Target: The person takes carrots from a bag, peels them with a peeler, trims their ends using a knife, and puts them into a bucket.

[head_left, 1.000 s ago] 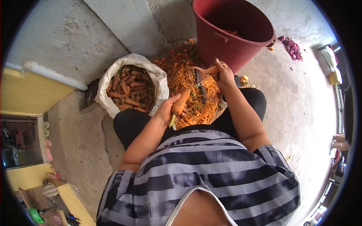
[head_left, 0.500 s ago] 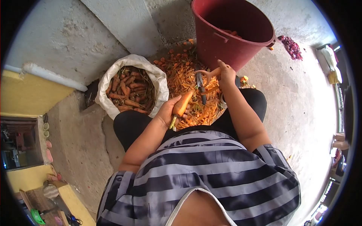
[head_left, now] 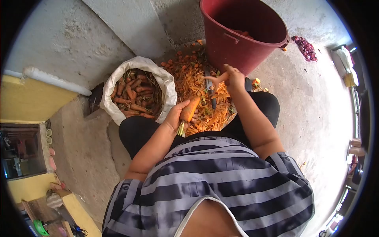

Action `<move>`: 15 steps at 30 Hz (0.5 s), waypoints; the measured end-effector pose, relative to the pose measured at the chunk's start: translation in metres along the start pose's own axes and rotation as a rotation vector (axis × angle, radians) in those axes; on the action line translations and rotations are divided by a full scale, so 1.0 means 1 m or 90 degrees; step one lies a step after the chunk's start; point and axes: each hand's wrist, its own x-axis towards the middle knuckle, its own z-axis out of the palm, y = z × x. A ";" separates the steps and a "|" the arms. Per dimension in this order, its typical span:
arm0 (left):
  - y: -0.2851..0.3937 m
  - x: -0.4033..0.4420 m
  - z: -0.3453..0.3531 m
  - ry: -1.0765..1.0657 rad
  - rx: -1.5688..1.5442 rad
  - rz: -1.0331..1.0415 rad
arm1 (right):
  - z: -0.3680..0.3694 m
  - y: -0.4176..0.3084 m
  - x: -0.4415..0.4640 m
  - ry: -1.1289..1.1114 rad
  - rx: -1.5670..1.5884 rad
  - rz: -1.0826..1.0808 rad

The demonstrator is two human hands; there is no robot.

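A white sack, filled with carrots, is seen on the left. Beside it, the left forearm is slanted up and inward, with the elbow bent. The left hand is curled around one fat carrot, which is held above the peels between the knees. The carrot is tilted, with its short green stalks pointed down toward the striped shirt. Bright, smooth orange is shown on its right side, and a duller skin on its left. Farther right, a peach-coloured peeler is gripped by its handle in the closed right hand. The right forearm is stretched up and forward. The peeler is held near the carrot, with a gap between them. A red bucket is placed just past that hand.
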 end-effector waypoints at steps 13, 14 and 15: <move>-0.002 0.003 -0.004 0.015 0.025 -0.002 | -0.011 0.025 0.022 0.052 -0.070 0.004; -0.003 0.005 -0.007 0.018 0.018 -0.006 | -0.006 0.015 0.005 0.040 -0.041 0.024; -0.002 0.010 -0.012 0.020 0.012 -0.012 | 0.009 0.006 -0.018 -0.037 -0.018 0.051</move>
